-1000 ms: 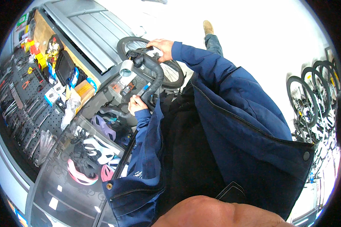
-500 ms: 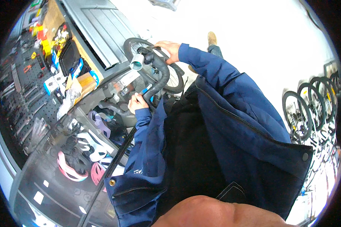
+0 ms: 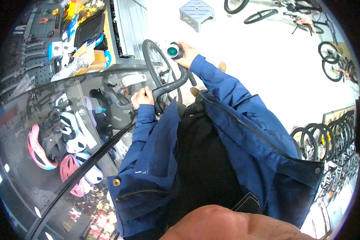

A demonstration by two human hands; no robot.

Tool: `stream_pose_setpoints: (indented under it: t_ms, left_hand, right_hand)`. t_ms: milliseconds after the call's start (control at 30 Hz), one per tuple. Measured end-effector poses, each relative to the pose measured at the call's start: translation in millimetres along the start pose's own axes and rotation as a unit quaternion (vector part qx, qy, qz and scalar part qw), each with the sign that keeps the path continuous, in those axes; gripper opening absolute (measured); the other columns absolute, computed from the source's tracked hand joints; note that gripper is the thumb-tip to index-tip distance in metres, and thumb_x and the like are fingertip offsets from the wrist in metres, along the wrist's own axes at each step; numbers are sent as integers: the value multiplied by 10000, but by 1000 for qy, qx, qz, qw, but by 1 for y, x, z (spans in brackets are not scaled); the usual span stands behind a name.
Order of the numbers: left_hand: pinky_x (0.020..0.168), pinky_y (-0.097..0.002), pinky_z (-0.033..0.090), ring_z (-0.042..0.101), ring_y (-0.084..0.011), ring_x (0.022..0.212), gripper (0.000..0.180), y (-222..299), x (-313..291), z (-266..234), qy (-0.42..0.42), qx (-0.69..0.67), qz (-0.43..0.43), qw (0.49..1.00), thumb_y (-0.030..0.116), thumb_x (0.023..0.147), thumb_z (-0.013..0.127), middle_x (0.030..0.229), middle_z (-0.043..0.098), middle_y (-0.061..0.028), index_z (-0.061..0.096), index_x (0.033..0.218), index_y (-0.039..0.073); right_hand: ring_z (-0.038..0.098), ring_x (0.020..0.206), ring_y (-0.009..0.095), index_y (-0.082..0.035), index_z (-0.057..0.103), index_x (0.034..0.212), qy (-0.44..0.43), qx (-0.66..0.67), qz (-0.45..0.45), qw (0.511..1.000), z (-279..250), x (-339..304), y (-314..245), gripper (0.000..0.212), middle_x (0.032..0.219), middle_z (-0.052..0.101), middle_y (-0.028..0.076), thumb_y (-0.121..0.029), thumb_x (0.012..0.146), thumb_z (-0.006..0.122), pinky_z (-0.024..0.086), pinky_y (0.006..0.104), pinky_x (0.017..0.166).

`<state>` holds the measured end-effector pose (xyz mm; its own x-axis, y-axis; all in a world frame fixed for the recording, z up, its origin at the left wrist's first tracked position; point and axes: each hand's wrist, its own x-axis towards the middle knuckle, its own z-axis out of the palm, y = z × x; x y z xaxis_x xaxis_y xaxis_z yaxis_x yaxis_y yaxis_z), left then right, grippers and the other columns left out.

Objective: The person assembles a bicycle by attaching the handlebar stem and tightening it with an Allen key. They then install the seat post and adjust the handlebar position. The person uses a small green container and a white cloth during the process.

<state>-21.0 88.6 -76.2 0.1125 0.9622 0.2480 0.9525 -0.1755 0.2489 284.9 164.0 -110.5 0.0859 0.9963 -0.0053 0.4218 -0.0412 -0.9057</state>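
A bicycle's black drop handlebar (image 3: pixel 175 85) is in front of me, with the front wheel (image 3: pixel 150 60) beyond it. My left hand (image 3: pixel 143 97) is closed round the bar's top, left of the stem. On the right side, my right hand (image 3: pixel 187 55) wraps the front of the bar at the brake hood. Right by its fingers sits a short dark and white cylinder (image 3: pixel 173 51) with a teal round end; I cannot tell whether it is fixed to the bar. The bar's left drop (image 3: pixel 118 96) curves out over the glass case. My jacket hides the rest of the bicycle.
A glass display case (image 3: pixel 64 120) with several helmets (image 3: pixel 70 132) stands close on my left. Beyond it are a workbench (image 3: pixel 104 52) with boxes and a pegboard of tools (image 3: pixel 32 52). A grey step stool (image 3: pixel 197 14) stands ahead; several bicycles (image 3: pixel 328 136) line the right.
My view has swung to the right, bringing the stool and more bicycles in. The handlebar has turned, and the cylinder now appears against my right hand's fingers. My left hand stays on the bar.
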Motion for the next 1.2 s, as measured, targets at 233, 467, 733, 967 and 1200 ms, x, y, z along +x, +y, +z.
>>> stream_pose_setpoints:
  t_ms: [233,467,733,967,1200]
  left_hand:
    - [800,-445,475,649,-329,722,315,3,-2,6,33,-27,-3,999,327,954,655,683,673,-109,677,716,121]
    - [837,-435,488,647,-312,743,245,6,-2,4,59,-37,1,998,293,910,682,757,712,-83,703,741,116]
    - [846,-421,489,649,-293,767,204,10,0,1,73,-38,15,997,257,898,678,824,749,-59,722,763,110]
    - [862,-417,480,651,-297,773,200,12,0,-2,60,-35,9,998,245,913,671,821,750,-57,727,777,110]
    - [869,-419,480,640,-299,759,217,12,-1,-3,58,-38,7,998,252,913,671,795,735,-59,706,756,106]
  right_hand:
    - [707,1115,382,-23,614,1313,71,-41,5,997,23,7,8,718,1179,721,230,-462,797,851,559,415,997]
    - [713,1091,375,-39,630,1286,31,-77,69,994,19,10,5,653,1154,732,204,-467,828,815,563,405,982]
    - [696,1092,373,-65,649,1232,14,-113,64,991,17,8,5,558,1183,708,199,-462,861,773,554,418,980]
    - [700,1072,374,-73,643,1240,25,-121,53,991,20,10,10,572,1156,711,187,-480,860,773,557,418,967]
    - [708,1053,386,-60,653,1217,33,-129,39,990,19,8,9,559,1115,720,197,-478,865,771,561,425,957]
